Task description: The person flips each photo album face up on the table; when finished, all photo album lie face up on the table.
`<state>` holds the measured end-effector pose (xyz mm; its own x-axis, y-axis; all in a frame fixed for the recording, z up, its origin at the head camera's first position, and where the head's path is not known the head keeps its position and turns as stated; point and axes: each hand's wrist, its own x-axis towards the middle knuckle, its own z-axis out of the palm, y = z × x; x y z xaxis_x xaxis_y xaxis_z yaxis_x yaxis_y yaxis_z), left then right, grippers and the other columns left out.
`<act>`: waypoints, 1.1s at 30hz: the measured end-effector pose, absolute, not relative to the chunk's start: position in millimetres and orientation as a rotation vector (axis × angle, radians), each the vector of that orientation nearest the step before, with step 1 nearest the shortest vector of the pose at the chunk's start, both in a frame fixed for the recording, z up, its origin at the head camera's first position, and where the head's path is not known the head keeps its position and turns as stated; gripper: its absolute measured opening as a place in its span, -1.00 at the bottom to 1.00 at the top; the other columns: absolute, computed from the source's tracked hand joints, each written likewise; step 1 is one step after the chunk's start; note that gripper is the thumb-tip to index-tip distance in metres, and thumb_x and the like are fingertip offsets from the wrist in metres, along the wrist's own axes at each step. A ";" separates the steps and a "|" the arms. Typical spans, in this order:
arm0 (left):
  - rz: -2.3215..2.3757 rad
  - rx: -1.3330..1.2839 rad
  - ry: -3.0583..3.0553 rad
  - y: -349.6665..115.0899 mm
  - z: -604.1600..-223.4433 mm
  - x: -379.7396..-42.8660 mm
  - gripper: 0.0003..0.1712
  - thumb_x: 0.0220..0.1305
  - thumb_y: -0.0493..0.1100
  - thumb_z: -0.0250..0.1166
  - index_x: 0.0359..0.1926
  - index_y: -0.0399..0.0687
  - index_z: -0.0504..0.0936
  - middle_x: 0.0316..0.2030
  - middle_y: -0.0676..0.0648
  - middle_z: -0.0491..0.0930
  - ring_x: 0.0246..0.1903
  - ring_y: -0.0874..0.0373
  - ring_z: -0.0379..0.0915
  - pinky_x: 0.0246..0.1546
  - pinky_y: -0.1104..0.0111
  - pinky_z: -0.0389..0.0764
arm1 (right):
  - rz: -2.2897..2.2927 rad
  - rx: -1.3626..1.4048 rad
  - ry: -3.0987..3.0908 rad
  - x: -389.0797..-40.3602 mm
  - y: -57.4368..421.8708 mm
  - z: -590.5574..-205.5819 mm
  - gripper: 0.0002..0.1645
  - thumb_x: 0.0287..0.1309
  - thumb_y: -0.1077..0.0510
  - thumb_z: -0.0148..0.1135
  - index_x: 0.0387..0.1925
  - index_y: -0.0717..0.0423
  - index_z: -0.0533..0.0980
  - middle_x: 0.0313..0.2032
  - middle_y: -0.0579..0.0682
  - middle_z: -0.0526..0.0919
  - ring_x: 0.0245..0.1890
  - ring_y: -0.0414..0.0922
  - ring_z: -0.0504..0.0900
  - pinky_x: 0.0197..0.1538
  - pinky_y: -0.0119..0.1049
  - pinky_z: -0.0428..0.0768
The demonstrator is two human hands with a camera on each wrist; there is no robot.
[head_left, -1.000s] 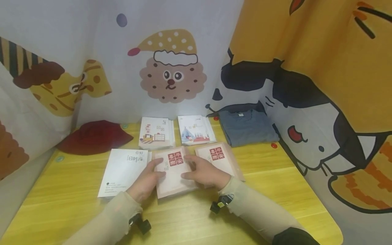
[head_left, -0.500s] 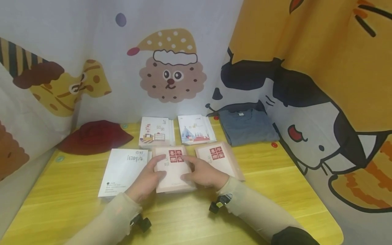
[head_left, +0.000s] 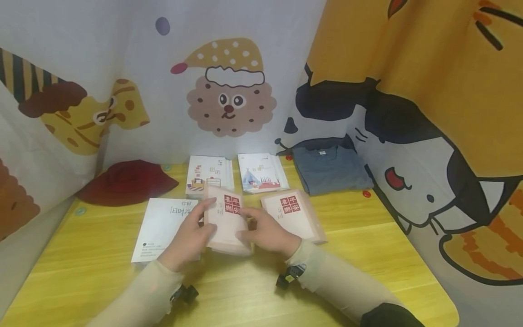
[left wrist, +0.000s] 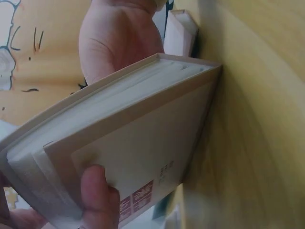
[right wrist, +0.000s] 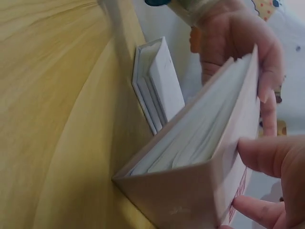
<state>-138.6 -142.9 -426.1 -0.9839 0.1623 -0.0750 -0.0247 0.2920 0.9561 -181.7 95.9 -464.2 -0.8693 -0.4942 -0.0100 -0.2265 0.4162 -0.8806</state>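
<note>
Both hands hold a pale pink photo album [head_left: 229, 231] with red squares of characters on its cover, in the middle of the head view. It stands tilted, a lower edge against the table in both wrist views. The left hand [head_left: 185, 238] grips its left side, the thumb [left wrist: 97, 195] lying on the printed cover. At the right side is the right hand [head_left: 271, 231]; its thumb [right wrist: 262, 152] and a finger touch the cover near the spine. Clear-sleeved pages [left wrist: 109, 102] show between the covers. Some fingers are hidden behind the album.
A matching pink album [head_left: 306, 225] lies to the right, a white album [head_left: 157, 234] to the left. Two illustrated stacks [head_left: 202, 165] [head_left: 261, 172] stand behind. A dark red hat [head_left: 130, 184] and folded grey-blue T-shirt [head_left: 331, 170] occupy the yellow table's [head_left: 367, 277] back corners.
The held album has shifted slightly left and tilted, its top now overlapping the back left stack. Both hands moved left with it; the other things stay put.
</note>
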 end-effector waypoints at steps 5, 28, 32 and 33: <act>1.747 0.181 2.410 -141.1 -421.0 -136.2 -0.11 0.37 -0.32 0.14 0.67 0.18 0.13 0.56 -0.22 0.21 -0.14 -0.08 0.64 -0.37 0.11 0.78 | -1.288 -0.716 2.601 -176.1 92.8 -459.7 -0.32 0.28 0.04 0.45 0.41 0.03 0.53 0.35 0.04 0.55 0.34 -0.01 0.50 0.41 0.02 0.52; 1.762 0.408 2.220 -126.3 -444.1 -141.5 -0.19 0.66 0.02 0.07 0.72 0.11 -0.10 0.49 -0.41 0.32 0.27 -0.30 0.54 0.11 -0.06 0.73 | -1.719 -0.541 2.087 -166.2 104.0 -422.3 -0.19 0.59 -0.05 0.08 0.69 -0.31 0.01 0.56 0.24 0.28 0.45 0.29 0.42 0.15 0.26 0.69; 1.705 0.412 2.237 -124.1 -447.3 -141.6 -0.25 0.67 0.05 0.06 0.71 0.17 0.01 0.49 -0.38 0.33 0.22 -0.27 0.59 0.10 -0.05 0.74 | -1.719 -0.528 2.081 -164.7 103.9 -420.4 -0.12 0.57 -0.06 0.14 0.70 -0.31 -0.05 0.55 0.29 0.27 0.38 0.32 0.50 0.12 0.19 0.73; 1.691 0.412 2.241 -123.8 -448.2 -141.4 -0.27 0.67 0.05 0.06 0.70 0.18 0.05 0.49 -0.37 0.33 0.22 -0.28 0.59 0.10 -0.06 0.74 | -1.716 -0.525 2.083 -164.4 104.1 -420.0 -0.10 0.56 -0.07 0.15 0.71 -0.32 -0.06 0.55 0.30 0.26 0.37 0.32 0.52 0.11 0.17 0.74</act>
<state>-141.4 -123.8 -448.2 -0.9129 0.4026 -0.0672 0.0459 0.2650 0.9632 -164.4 104.1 -420.0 -0.8538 -0.5171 -0.0604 -0.0397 0.1804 -0.9828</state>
